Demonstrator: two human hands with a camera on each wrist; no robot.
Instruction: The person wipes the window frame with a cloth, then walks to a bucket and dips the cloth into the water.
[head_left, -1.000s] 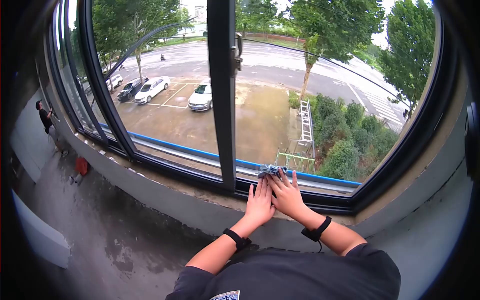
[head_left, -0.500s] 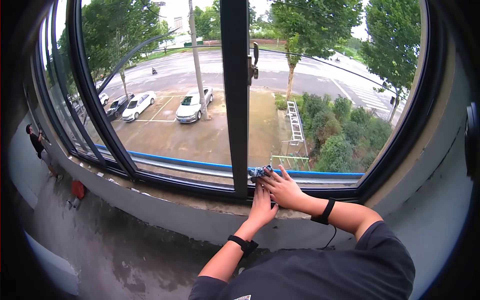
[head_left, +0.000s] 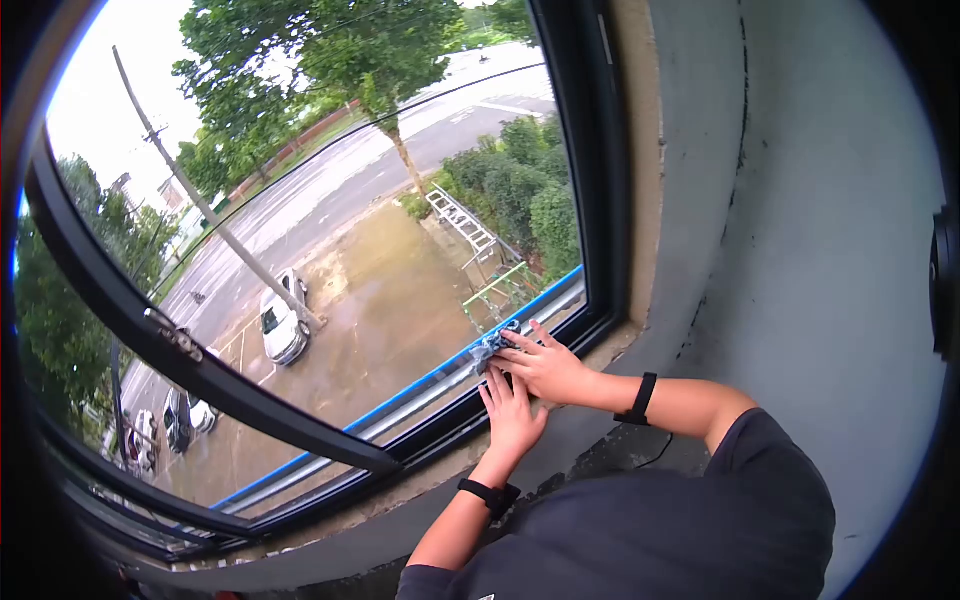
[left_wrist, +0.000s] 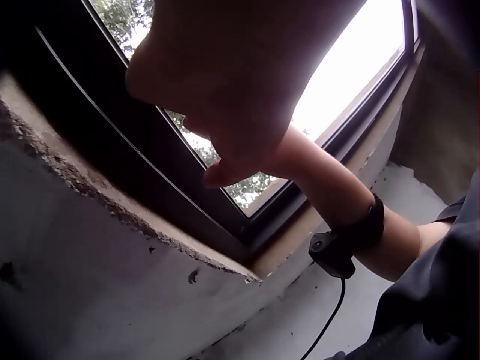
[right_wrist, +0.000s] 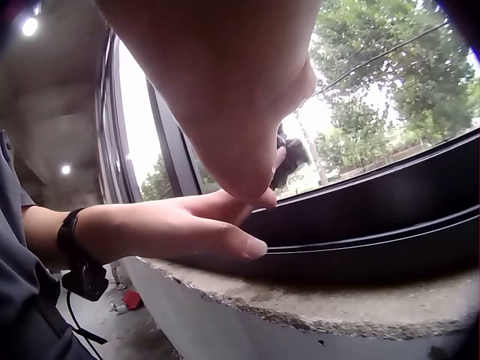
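A crumpled blue-grey cloth (head_left: pixel 490 346) lies against the bottom of the window pane, just above the dark lower frame (head_left: pixel 440 428). My right hand (head_left: pixel 545 366) presses on it with straight, spread fingers. Just below, my left hand (head_left: pixel 512 415) lies flat on the frame and the concrete sill (head_left: pixel 400 492), fingers straight and touching the right hand. In the right wrist view the left hand (right_wrist: pixel 176 229) rests flat on the sill (right_wrist: pixel 315 304), with the dark cloth (right_wrist: pixel 291 156) behind it. The left wrist view shows the right forearm and its black band (left_wrist: pixel 352 238).
A dark mullion (head_left: pixel 230 385) with a handle (head_left: pixel 175 335) crosses the window to the left of my hands. The window's right jamb (head_left: pixel 600 200) and a grey wall (head_left: pixel 800 200) stand close on the right. Outside lie a wet car park, trees and a road.
The head view has tilted strongly. Both hands and the cloth, beside the mullion half a second ago, now lie further right, near the window's lower right corner.
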